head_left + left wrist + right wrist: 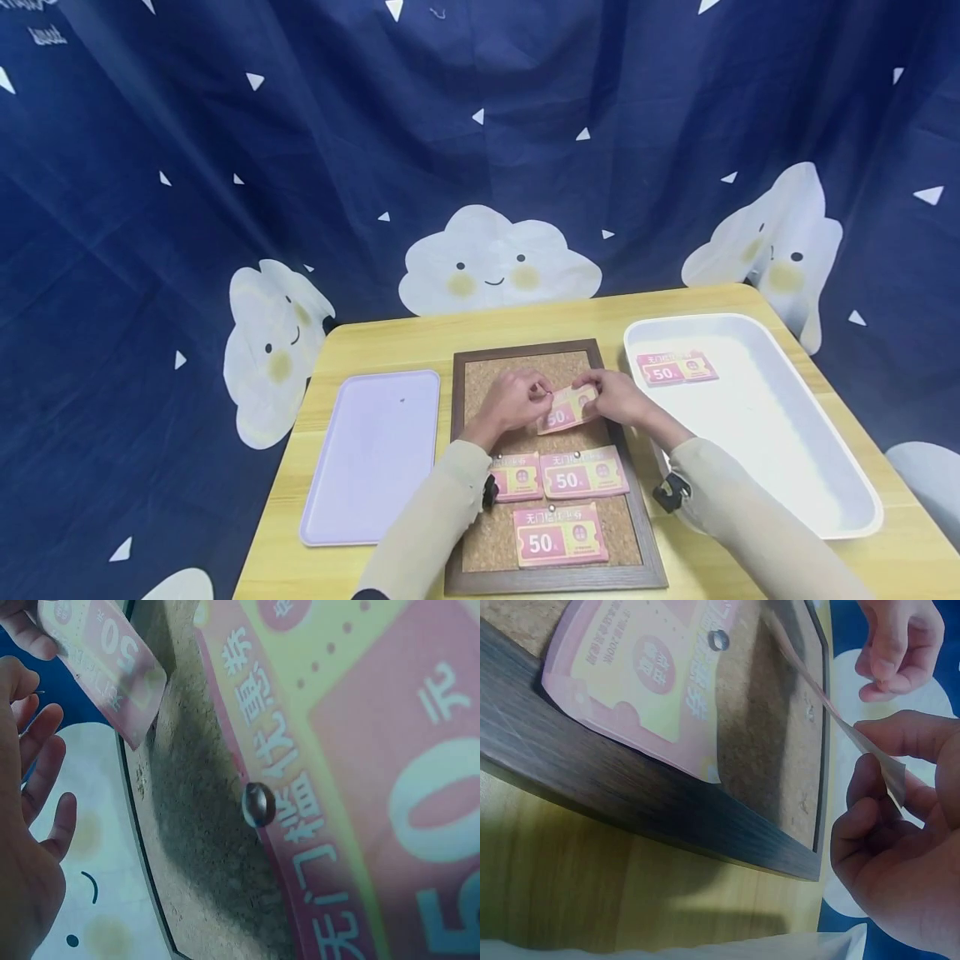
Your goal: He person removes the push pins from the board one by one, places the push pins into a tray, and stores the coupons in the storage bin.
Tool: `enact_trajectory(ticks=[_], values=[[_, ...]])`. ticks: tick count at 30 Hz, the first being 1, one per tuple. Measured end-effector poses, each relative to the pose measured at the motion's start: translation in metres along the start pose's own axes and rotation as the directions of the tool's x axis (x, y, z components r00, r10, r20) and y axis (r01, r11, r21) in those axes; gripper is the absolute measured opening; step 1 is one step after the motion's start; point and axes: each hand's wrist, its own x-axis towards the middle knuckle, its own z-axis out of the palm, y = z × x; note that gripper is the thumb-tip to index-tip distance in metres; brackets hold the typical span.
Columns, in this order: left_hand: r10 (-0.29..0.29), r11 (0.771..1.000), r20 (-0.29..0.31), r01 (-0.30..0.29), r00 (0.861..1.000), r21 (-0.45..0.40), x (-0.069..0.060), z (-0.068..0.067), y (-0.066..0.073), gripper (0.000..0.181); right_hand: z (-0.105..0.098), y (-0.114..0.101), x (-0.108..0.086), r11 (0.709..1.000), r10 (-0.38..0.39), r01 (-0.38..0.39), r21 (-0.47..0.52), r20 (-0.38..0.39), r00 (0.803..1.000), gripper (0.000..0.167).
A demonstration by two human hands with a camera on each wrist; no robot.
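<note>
My right hand point(615, 396) pinches a pink-and-yellow 50 coupon point(566, 414) by its right end, thumb on one side and fingers on the other. The coupon is tilted up off the cork board point(480, 367) in the right wrist view. At the coupon's upper left, my left hand point(516, 400) pinches a small thumbtack, whose thin point point(39, 692) shows between the fingertips in the left wrist view. Below, similar coupons point(585, 473) are fixed to the cork with silver tacks point(259, 804) at their top edges. My left sleeve partly covers one of them.
A dark wooden frame point(651, 550) surrounds the cork. To the left lies a lilac tray point(375, 467) with a tiny dark item on it. A deep white tray point(780, 433) stands at the right, holding more coupons point(675, 367). A patterned blue curtain hangs behind the table.
</note>
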Motion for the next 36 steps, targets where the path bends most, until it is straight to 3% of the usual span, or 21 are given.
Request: enact_trajectory(ticks=[5,10,17,29,36], values=[[0.033,0.999,-0.021,-0.033,0.999,-0.020,-0.001,-0.004,-0.003,0.012,-0.007,0.001,0.000,0.999,-0.041,0.041,0.029,-0.014,0.999,0.043],[0.014,1.000,-0.011,-0.014,1.000,-0.017,-0.002,-0.008,-0.007,0.011,-0.015,0.000,-0.002,0.997,-0.042,0.044,0.060,-0.029,0.999,0.044],[0.012,1.000,-0.046,-0.012,0.999,-0.011,-0.004,-0.013,-0.014,0.010,-0.021,-0.002,-0.003,0.997,-0.044,0.046,0.055,-0.036,0.998,0.042],[-0.047,0.999,-0.049,0.047,0.998,0.001,-0.010,-0.025,-0.030,0.010,-0.032,0.001,-0.005,0.998,-0.049,0.053,0.041,-0.097,0.994,0.035],[-0.052,0.998,-0.103,0.054,0.993,0.022,-0.014,-0.030,-0.044,0.007,-0.042,0.003,-0.005,0.996,-0.014,0.026,0.084,-0.133,0.991,0.034]])
